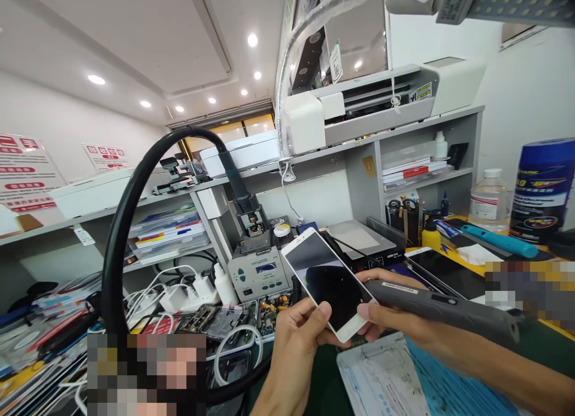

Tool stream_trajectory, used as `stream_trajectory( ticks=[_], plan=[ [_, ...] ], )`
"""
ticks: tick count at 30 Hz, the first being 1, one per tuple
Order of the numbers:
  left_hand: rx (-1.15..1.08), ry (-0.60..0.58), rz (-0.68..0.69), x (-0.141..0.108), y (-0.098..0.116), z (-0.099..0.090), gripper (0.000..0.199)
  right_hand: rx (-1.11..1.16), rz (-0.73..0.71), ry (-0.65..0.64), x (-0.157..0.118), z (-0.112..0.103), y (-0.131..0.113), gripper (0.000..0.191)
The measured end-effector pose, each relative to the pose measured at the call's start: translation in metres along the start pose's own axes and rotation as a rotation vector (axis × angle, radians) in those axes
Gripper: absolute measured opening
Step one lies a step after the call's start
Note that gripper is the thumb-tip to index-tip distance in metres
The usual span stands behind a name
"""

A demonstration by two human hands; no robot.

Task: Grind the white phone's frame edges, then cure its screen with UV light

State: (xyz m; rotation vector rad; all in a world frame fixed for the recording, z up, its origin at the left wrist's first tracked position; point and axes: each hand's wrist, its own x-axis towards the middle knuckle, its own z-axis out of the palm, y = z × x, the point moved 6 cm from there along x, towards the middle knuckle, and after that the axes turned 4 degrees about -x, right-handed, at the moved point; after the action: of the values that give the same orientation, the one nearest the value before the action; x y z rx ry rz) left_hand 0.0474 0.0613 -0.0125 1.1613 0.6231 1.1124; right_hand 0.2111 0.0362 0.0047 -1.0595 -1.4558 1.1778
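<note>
A white-framed phone (pixel 330 284) with a dark, reflective screen is tilted up over the bench. My left hand (pixel 299 335) grips its lower left edge, the thumb on the front. On the phone's lower right side, my right hand (pixel 386 314) holds its edge with the thumb near the corner. That same hand also has a dark grey pen-shaped tool (pixel 440 305) lying across it, its rear end pointing right. The fingers behind the phone are partly hidden.
A black flexible hose (pixel 112 236) arches at the left. Behind the phone stands a grey control box (pixel 260 272). Another white phone (pixel 449 272) lies at the right, near a blue canister (pixel 541 191). A blue mat (pixel 453 380) lies below.
</note>
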Motion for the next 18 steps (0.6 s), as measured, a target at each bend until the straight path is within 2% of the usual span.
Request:
stream_trajectory(
  ticks=[6, 9, 13, 18],
  plan=[
    [-0.027, -0.002, -0.026, 0.000, -0.001, -0.001, 0.032, 0.106, 0.041, -0.071, -0.001, 0.004, -0.007, 0.036],
    [-0.051, -0.034, -0.053, 0.000, 0.000, 0.000, 0.032, 0.182, 0.059, -0.106, -0.001, 0.007, -0.005, 0.032],
    [-0.216, -0.108, -0.078, 0.000, 0.003, 0.002, 0.032, 0.358, 0.173, -0.165, 0.002, 0.008, 0.008, 0.036],
    [-0.299, -0.270, -0.084, -0.002, 0.007, 0.010, 0.031, 0.488, 0.277, -0.226, 0.006, 0.009, 0.019, 0.026]
  ],
)
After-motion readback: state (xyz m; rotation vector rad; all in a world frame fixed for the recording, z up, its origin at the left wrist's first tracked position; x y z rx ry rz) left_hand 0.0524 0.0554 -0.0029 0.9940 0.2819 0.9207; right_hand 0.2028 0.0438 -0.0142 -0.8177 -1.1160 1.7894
